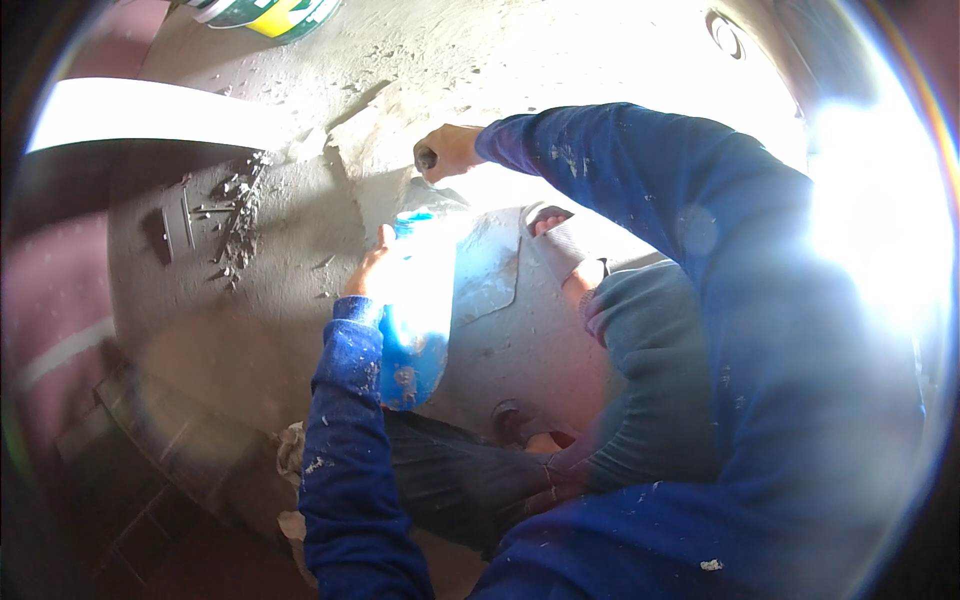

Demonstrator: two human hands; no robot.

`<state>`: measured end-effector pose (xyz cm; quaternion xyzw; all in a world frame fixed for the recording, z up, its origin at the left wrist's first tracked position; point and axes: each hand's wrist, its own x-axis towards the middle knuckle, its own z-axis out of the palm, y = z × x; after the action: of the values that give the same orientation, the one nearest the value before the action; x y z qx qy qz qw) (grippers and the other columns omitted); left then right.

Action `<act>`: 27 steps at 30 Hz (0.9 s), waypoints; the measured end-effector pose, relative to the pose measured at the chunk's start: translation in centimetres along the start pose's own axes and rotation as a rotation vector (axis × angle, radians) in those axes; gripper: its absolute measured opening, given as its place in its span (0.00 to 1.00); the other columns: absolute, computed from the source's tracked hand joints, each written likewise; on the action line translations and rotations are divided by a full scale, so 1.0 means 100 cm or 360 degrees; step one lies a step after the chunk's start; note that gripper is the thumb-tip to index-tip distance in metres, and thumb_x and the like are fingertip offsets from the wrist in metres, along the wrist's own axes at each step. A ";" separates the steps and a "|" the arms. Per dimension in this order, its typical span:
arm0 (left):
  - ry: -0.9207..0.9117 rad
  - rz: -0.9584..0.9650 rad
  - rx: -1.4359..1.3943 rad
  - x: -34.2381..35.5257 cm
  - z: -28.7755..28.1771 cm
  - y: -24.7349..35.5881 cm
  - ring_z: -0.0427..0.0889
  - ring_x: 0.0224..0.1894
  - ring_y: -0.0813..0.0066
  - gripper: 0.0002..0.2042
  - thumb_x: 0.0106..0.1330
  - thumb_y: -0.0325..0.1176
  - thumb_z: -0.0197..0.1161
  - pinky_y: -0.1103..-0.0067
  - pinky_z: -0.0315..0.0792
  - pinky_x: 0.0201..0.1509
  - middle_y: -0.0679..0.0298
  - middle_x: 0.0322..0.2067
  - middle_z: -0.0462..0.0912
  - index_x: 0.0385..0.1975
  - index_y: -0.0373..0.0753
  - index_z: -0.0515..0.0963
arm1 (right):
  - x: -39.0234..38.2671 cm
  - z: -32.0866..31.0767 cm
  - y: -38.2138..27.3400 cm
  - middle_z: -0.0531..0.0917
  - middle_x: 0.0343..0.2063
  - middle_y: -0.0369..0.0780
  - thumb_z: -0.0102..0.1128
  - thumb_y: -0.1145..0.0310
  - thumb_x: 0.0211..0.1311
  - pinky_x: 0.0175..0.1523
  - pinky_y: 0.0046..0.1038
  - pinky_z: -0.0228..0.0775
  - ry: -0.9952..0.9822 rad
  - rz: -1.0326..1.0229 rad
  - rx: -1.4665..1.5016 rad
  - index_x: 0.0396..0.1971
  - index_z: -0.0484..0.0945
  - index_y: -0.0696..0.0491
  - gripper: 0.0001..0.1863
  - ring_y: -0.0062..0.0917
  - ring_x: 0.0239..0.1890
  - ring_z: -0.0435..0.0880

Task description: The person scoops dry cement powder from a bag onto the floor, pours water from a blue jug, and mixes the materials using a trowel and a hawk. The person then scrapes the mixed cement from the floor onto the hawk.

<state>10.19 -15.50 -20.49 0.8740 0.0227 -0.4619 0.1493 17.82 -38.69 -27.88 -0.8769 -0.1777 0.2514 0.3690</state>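
Well, left grip (371, 272) holds blue container (412, 345), right grip (455, 152) beyond clenches dark object (427, 159); slack left hold could drop the container.

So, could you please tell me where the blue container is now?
In the head view, the blue container is just left of centre, with the left hand at its upper left side and the right hand higher up.

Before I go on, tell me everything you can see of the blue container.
The blue container looks like plastic, bottle-shaped, with a narrower neck at the far end and a smudged, rounded base at the near end. Glare washes out its middle. The left hand holds its left side below the neck. Whether it touches the floor is unclear.
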 end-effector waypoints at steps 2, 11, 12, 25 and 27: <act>0.0062 -0.0015 -0.0047 0.005 0.005 -0.006 0.81 0.48 0.59 0.32 0.72 0.53 0.36 0.72 0.76 0.51 0.47 0.50 0.78 0.61 0.26 0.59 | -0.001 0.004 0.001 0.85 0.29 0.39 0.66 0.56 0.47 0.40 0.31 0.76 -0.0002 -0.0041 0.0039 0.38 0.81 0.49 0.18 0.28 0.34 0.85; 0.0029 -0.0225 -0.0247 0.035 0.016 -0.035 0.83 0.38 0.67 0.38 0.73 0.61 0.27 0.73 0.78 0.44 0.54 0.40 0.83 0.55 0.31 0.73 | 0.001 0.016 -0.005 0.84 0.24 0.38 0.66 0.59 0.48 0.34 0.29 0.76 0.0093 -0.0154 0.0125 0.33 0.79 0.51 0.15 0.27 0.25 0.84; 0.0041 -0.0299 -0.0406 0.038 0.018 -0.039 0.84 0.36 0.68 0.38 0.73 0.61 0.27 0.74 0.79 0.42 0.55 0.38 0.83 0.55 0.32 0.74 | 0.000 0.017 -0.005 0.84 0.25 0.39 0.65 0.59 0.49 0.35 0.29 0.76 0.0072 -0.0132 0.0105 0.35 0.79 0.51 0.15 0.27 0.26 0.84; 0.0110 0.0229 0.0103 0.041 0.021 -0.044 0.79 0.24 0.76 0.28 0.76 0.51 0.37 0.79 0.77 0.28 0.60 0.32 0.82 0.55 0.30 0.73 | -0.001 0.018 -0.010 0.84 0.27 0.40 0.64 0.58 0.49 0.36 0.29 0.77 -0.0041 0.0017 0.0000 0.36 0.80 0.51 0.16 0.28 0.29 0.84; 0.0124 0.0184 0.0062 0.032 0.018 -0.037 0.79 0.24 0.77 0.26 0.75 0.48 0.40 0.79 0.77 0.28 0.60 0.32 0.82 0.56 0.29 0.71 | 0.001 0.016 -0.009 0.84 0.27 0.40 0.64 0.58 0.49 0.36 0.28 0.76 0.0016 -0.0066 0.0057 0.36 0.80 0.51 0.16 0.28 0.29 0.84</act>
<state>9.93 -12.75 -24.90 0.8939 -0.0310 -0.4184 0.1577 16.81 -37.12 -28.20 -0.8675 -0.1897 0.2425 0.3907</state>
